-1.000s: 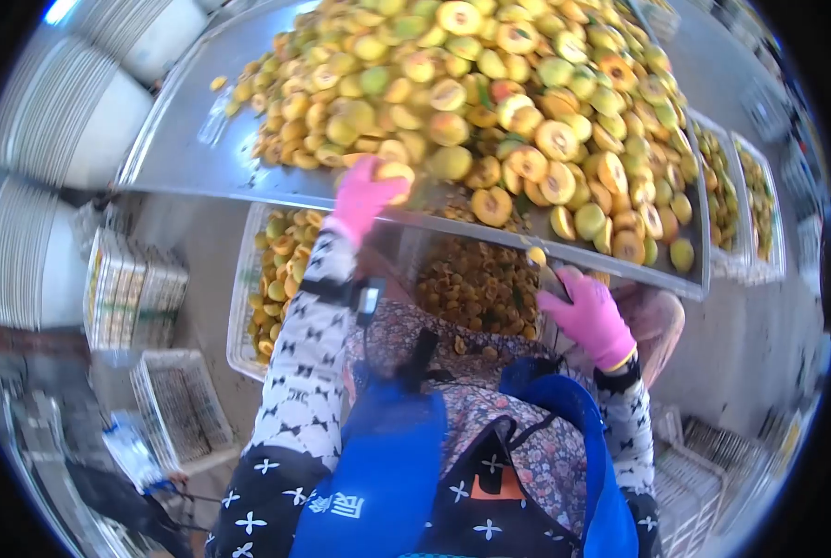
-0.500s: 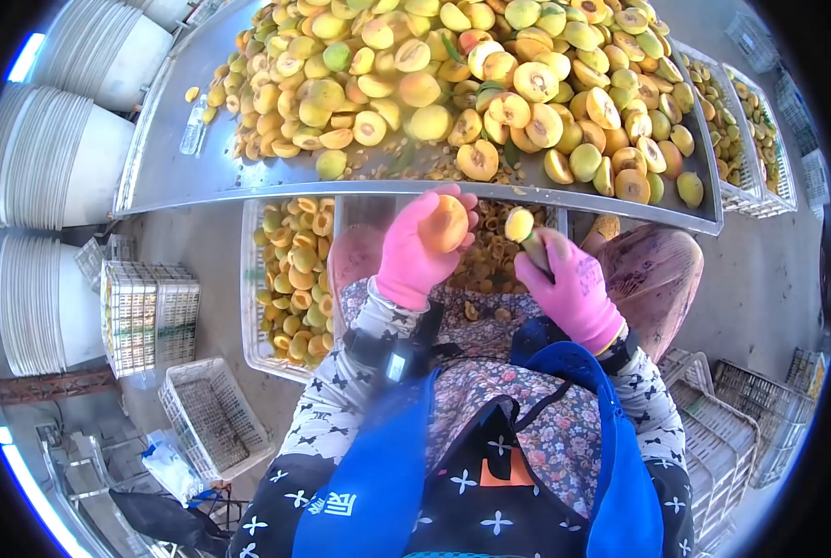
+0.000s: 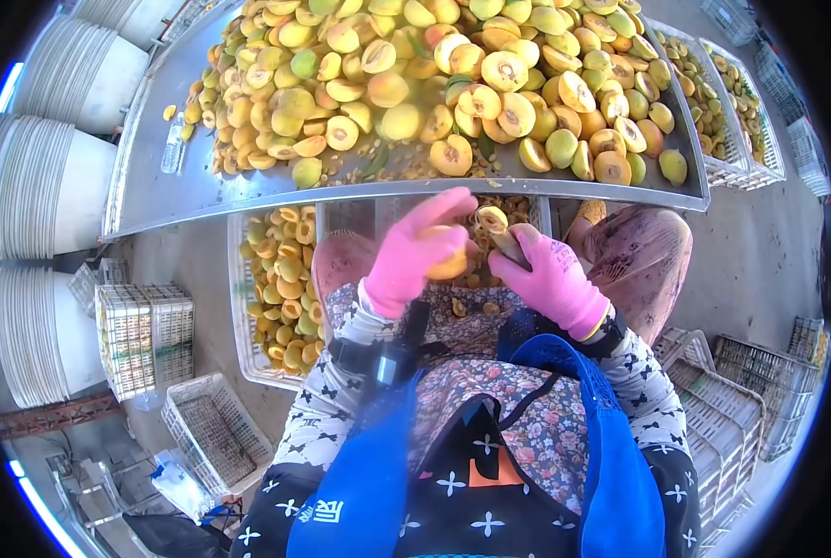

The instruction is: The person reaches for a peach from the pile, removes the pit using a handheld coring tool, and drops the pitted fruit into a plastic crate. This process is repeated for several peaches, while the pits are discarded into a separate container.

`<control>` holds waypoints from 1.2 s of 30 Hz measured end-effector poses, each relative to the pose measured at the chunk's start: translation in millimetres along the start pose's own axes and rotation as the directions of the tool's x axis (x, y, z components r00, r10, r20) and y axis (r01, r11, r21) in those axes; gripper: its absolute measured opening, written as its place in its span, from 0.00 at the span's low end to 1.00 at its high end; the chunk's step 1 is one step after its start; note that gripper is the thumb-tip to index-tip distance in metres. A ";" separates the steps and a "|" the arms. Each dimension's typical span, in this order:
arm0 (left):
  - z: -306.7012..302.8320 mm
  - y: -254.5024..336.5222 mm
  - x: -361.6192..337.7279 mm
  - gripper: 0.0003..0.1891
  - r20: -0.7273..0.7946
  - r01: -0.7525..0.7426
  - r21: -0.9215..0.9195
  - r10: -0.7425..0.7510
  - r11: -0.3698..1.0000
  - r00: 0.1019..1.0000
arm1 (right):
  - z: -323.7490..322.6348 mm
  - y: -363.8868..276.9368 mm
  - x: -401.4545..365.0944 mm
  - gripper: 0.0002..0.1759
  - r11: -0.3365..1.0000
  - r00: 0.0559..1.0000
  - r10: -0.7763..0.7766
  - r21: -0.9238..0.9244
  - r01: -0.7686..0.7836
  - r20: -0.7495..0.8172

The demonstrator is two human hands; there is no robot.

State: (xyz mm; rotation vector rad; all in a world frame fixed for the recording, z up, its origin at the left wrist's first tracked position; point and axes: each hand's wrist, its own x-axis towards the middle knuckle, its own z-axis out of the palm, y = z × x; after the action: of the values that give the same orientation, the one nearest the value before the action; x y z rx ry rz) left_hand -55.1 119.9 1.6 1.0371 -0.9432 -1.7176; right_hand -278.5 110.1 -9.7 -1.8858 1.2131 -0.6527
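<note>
My left hand [image 3: 401,268], in a pink glove, holds a yellow-orange peach half [image 3: 449,266] low in its fingers, the index finger raised and blurred. In my right hand [image 3: 557,286], also gloved in pink, is a pitting tool [image 3: 506,244] with a short handle. A pale yellow piece, perhaps a pit with flesh, sits at the tool's looped tip. Both hands are over my lap, just in front of the metal table's edge. A large heap of halved peaches [image 3: 341,132] covers much of the metal table [image 3: 159,200].
Below the table, a white crate [image 3: 240,325] holds peach halves. Another crate [image 3: 218,432] stands on the floor at left, near stacked crates [image 3: 146,335] and tall white stacks [image 3: 76,177]. More crates [image 3: 713,409] are at right. A plastic bottle [image 3: 173,144] lies on the table.
The peach half has tipped and dropped lower in my left hand, whose index finger has lifted. My right hand has moved slightly left with the tool. The whole view has shifted a little.
</note>
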 end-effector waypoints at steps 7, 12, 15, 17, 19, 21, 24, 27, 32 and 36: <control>-5.5 -21.0 13.6 0.20 -0.234 0.104 0.183 -0.060 0.978 0.970 | 7.5 9.4 -2.1 0.15 0.928 0.993 -0.115 -0.360 0.098 -0.025; -7.5 -18.8 10.8 0.22 -0.272 -0.004 -0.108 -0.026 0.994 0.962 | 5.6 24.1 -0.1 0.12 0.904 0.994 -0.047 -0.419 0.082 0.095; -11.3 -20.5 18.9 0.25 -0.269 -0.042 -0.416 -0.079 0.908 0.960 | 3.3 14.1 6.6 0.12 0.974 0.987 -0.154 -0.172 0.145 -0.041; -9.1 -27.5 16.3 0.24 -0.241 -0.112 -0.259 0.048 0.959 0.969 | 3.2 4.0 4.2 0.17 0.980 0.977 -0.197 -0.027 0.195 -0.085; -1.1 -26.8 12.1 0.23 -0.194 -0.237 0.248 0.288 0.939 0.938 | 12.1 -0.6 3.4 0.18 0.971 0.965 -0.235 0.009 0.238 -0.114; 7.7 -18.5 12.3 0.22 -0.210 -0.211 0.132 0.235 0.969 0.949 | 16.9 -4.5 4.6 0.17 0.962 0.958 -0.272 -0.037 0.269 -0.095; 17.2 -9.0 14.0 0.21 -0.234 -0.111 -0.402 0.015 0.909 0.972 | 18.3 -7.8 6.9 0.15 0.962 0.968 -0.248 -0.128 0.242 -0.030; 25.0 -6.1 12.9 0.18 -0.236 -0.152 -0.364 0.067 0.919 0.969 | 19.4 -7.4 7.3 0.15 0.964 0.973 -0.229 -0.135 0.229 0.015; 25.6 -8.6 12.0 0.19 -0.240 -0.144 -0.301 0.072 0.943 0.968 | 23.3 -9.2 4.3 0.16 0.957 0.977 -0.215 -0.196 0.212 0.003; 27.1 -11.5 12.7 0.18 -0.268 -0.115 -0.298 0.033 0.948 0.963 | 24.5 -12.8 3.7 0.16 0.966 0.982 -0.191 -0.178 0.188 0.003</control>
State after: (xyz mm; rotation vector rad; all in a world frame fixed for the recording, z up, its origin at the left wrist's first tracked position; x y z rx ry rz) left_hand -86.7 115.7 -2.0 0.9725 -0.5159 -1.5589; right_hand -252.0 118.0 -12.7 -2.1692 1.1398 -0.6788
